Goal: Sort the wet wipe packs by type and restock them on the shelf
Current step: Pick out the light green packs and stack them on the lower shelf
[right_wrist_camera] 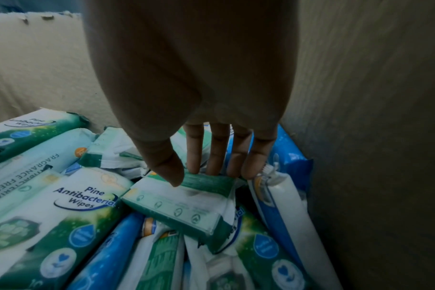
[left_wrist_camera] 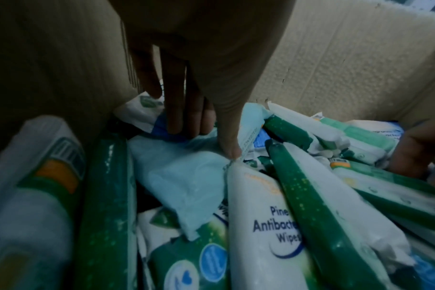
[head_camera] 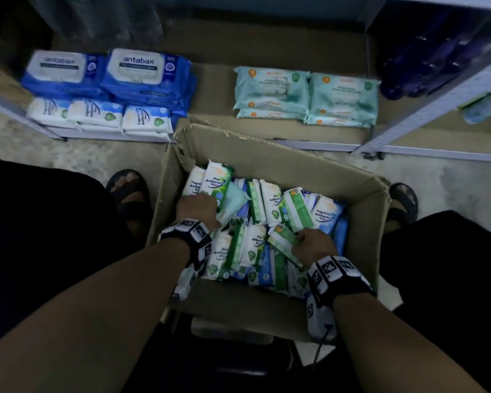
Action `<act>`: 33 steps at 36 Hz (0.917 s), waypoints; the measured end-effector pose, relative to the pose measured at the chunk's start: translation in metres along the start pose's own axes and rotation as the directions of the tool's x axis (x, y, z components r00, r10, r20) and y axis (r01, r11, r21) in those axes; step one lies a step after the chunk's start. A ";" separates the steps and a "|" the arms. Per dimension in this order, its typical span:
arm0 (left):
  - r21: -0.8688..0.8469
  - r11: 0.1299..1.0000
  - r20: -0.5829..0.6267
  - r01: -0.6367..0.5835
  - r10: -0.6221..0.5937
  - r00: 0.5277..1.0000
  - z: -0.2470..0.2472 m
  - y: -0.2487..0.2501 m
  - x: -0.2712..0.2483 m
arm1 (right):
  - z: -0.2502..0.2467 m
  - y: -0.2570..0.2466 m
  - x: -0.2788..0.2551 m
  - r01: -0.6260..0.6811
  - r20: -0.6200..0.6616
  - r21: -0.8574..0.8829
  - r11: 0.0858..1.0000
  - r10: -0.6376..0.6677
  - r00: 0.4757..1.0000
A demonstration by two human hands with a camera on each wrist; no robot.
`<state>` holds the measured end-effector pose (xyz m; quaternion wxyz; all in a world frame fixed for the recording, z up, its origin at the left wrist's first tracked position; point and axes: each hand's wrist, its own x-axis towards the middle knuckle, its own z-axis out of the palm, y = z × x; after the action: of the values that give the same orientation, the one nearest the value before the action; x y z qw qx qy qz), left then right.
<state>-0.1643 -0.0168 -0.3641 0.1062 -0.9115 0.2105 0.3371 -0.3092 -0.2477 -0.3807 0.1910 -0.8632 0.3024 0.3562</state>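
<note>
An open cardboard box (head_camera: 267, 163) on the floor holds several mixed wipe packs: green-and-white pine, blue-and-white, and pale teal. My left hand (head_camera: 199, 205) reaches into the box's left side. There its thumb and fingers (left_wrist_camera: 176, 117) pinch a pale teal pack (left_wrist_camera: 186, 176). At the right side my right hand (head_camera: 309, 243) grips the end of a green-and-white pack (right_wrist_camera: 186, 206), thumb on top and fingers (right_wrist_camera: 221, 160) behind it. On the low shelf beyond lie blue Antabax packs (head_camera: 142, 78), white-and-blue packs (head_camera: 97, 112) and pale teal packs (head_camera: 304, 95), each kind stacked apart.
The shelf floor is lined with cardboard (head_camera: 216, 89), bare between the blue and teal stacks. A grey metal upright (head_camera: 437, 109) slants at the right, with dark purple items (head_camera: 425, 61) behind it. My sandalled feet (head_camera: 128, 191) (head_camera: 403, 202) flank the box on the concrete floor.
</note>
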 end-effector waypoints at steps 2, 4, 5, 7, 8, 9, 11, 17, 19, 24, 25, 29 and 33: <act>0.019 1.000 -0.006 -0.011 0.011 1.000 0.004 -0.001 0.003 | 0.001 0.001 0.000 0.001 -0.017 -0.002 1.000 -0.001 1.000; 0.021 0.999 -0.021 -0.024 0.025 0.999 0.007 -0.001 0.005 | 0.002 0.000 0.001 -0.001 -0.014 -0.003 1.000 0.001 1.000; 0.019 0.999 -0.034 -0.030 0.031 0.999 0.009 -0.002 0.006 | 0.003 0.000 0.001 -0.004 -0.012 -0.008 1.000 0.004 1.000; 0.009 0.999 -0.042 -0.043 0.044 0.998 0.011 -0.002 0.007 | 0.003 -0.001 0.001 -0.008 -0.020 -0.024 1.000 0.008 1.000; 0.000 0.999 -0.042 -0.049 0.049 0.998 0.012 -0.002 0.008 | 0.004 -0.002 0.001 -0.010 -0.026 -0.032 0.999 0.009 1.000; -0.014 0.999 -0.041 -0.052 0.052 0.998 0.014 -0.002 0.009 | 0.005 -0.002 0.002 -0.013 -0.027 -0.039 0.999 0.012 1.000; -0.034 0.998 -0.045 -0.054 0.053 0.998 0.016 -0.002 0.010 | 0.005 -0.002 0.002 -0.033 -0.017 -0.059 0.998 0.032 0.999; -0.118 0.992 -0.020 -0.044 0.042 0.999 0.011 -0.008 0.004 | 0.010 -0.001 -0.002 -0.039 0.072 -0.083 0.996 0.045 0.996; -0.159 0.987 -0.007 -0.036 0.035 0.999 0.007 -0.009 0.000 | 0.010 -0.003 -0.005 -0.022 0.088 -0.102 0.994 0.032 0.996; -0.259 0.959 -0.048 -0.111 0.102 0.994 -0.012 -0.006 -0.017 | 0.009 -0.006 -0.013 -0.003 0.052 -0.124 0.992 0.010 0.999; -0.283 0.948 -0.064 -0.143 0.130 0.989 -0.015 -0.006 -0.022 | 0.009 -0.006 -0.016 -0.001 0.035 -0.130 0.991 0.006 0.999; -0.442 0.852 -0.169 -0.280 0.227 0.959 -0.021 0.003 -0.035 | 0.003 -0.008 -0.026 0.001 -0.001 -0.120 0.993 -0.001 1.000; -0.478 0.818 -0.138 -0.320 0.290 0.947 -0.029 0.014 -0.047 | -0.002 -0.005 -0.033 0.023 -0.001 -0.078 0.997 -0.023 1.000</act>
<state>-0.1861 -0.0245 -0.3124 -0.1921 -0.8719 0.2635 0.3653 -0.3234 -0.2322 -0.3546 0.1608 -0.8738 0.2786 0.3647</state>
